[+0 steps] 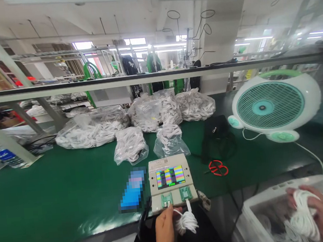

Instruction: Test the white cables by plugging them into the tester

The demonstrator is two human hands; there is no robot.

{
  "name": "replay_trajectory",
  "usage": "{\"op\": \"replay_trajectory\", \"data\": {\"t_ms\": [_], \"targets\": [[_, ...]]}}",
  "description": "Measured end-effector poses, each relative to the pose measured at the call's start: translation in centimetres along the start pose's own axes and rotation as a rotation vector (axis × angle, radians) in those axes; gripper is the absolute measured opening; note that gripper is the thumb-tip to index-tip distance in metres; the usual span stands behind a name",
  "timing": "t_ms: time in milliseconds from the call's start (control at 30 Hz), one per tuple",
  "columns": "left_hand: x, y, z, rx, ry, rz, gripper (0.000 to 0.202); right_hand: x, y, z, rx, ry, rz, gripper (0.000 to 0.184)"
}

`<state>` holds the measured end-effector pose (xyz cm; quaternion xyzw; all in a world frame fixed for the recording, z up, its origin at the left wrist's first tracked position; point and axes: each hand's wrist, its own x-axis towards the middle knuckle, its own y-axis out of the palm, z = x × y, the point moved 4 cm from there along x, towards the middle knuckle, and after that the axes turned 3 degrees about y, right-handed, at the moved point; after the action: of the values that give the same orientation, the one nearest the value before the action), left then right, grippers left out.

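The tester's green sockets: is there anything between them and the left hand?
Nothing visible stands between. The left hand is at the tester's front edge, just below the green sockets, holding a coiled white cable whose end reaches the right socket.

Cable tester [171,182]: cream case, screen in multicolour vertical stripes, green sockets.
Below it: white cable coil [187,222].
Right of it: red-handled scissors [218,167]; white-and-mint fan [274,106]; white cable bundle [302,214].
Under it: green bench mat [56,192].
Behind it: white cables in clear bags [93,129].
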<state>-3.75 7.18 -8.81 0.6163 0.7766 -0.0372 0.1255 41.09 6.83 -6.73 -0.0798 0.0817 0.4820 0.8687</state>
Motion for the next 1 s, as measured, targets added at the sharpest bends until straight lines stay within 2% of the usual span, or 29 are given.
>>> {"op": "replay_trajectory", "data": {"t_ms": [33, 67, 100, 133, 167, 233, 267, 333, 433, 533, 600, 767, 867, 1000], "targets": [[0.0, 0.0, 0.0, 0.003, -0.013, -0.006, 0.048, -0.9, 2.2, 2.0, 0.175, 0.055, 0.033, 0.038], [-0.1, 0.1, 0.0, -0.001, -0.023, -0.015, 0.048, -2.1, 5.2, 3.8, 0.281, 0.086, 0.155, 0.041], [-0.2, 0.1, -0.1, -0.014, -0.028, -0.024, 0.048, -3.4, 8.5, 5.3, 0.32, 0.083, 0.316, 0.034], [-0.3, 0.2, -0.2, -0.032, -0.033, -0.029, 0.048, -4.9, 11.9, 6.0, 0.267, 0.111, 0.478, 0.024], [-0.4, 0.3, -0.2, -0.053, -0.033, -0.04, 0.048, -6.5, 15.1, 6.1, 0.218, 0.129, 0.606, 0.021], [-0.6, 0.3, -0.3, -0.077, -0.02, -0.051, 0.046, -9.3, 20.3, 4.8, 0.036, 0.215, 0.809, 0.023], [-0.6, 0.3, -0.3, -0.076, -0.014, -0.051, 0.045, -10.4, 22.2, 3.9, -0.05, 0.227, 0.869, 0.025], [-0.5, 0.1, -0.2, -0.073, -0.012, -0.051, 0.045, -12.1, 24.6, 1.7, -0.203, 0.267, 0.929, 0.033], [-0.1, -0.2, 0.2, -0.045, -0.009, -0.034, 0.046, -13.5, 26.5, -1.0, -0.316, 0.31, 1.0, 0.027], [-0.1, 0.0, 0.3, -0.02, -0.008, -0.027, 0.047, -13.5, 27.6, -2.4, -0.263, 0.261, 0.898, 0.026], [-0.7, 0.3, 0.2, -0.021, 0.003, -0.054, 0.047, -13.3, 28.0, -2.9, -0.247, 0.221, 0.817, 0.03], [-3.7, 0.5, -0.9, -0.007, 0.086, -0.047, 0.044, -13.8, 27.6, -2.9, -0.277, 0.166, 0.813, 0.03], [-5.3, 0.3, -2.0, 0.008, 0.123, -0.008, 0.038, -15.1, 26.9, -2.4, -0.366, 0.07, 0.893, 0.024], [-6.5, -0.4, -3.2, 0.075, 0.193, 0.032, 0.037, -16.5, 26.7, -1.7, -0.438, 0.005, 1.039, 0.029]]}}
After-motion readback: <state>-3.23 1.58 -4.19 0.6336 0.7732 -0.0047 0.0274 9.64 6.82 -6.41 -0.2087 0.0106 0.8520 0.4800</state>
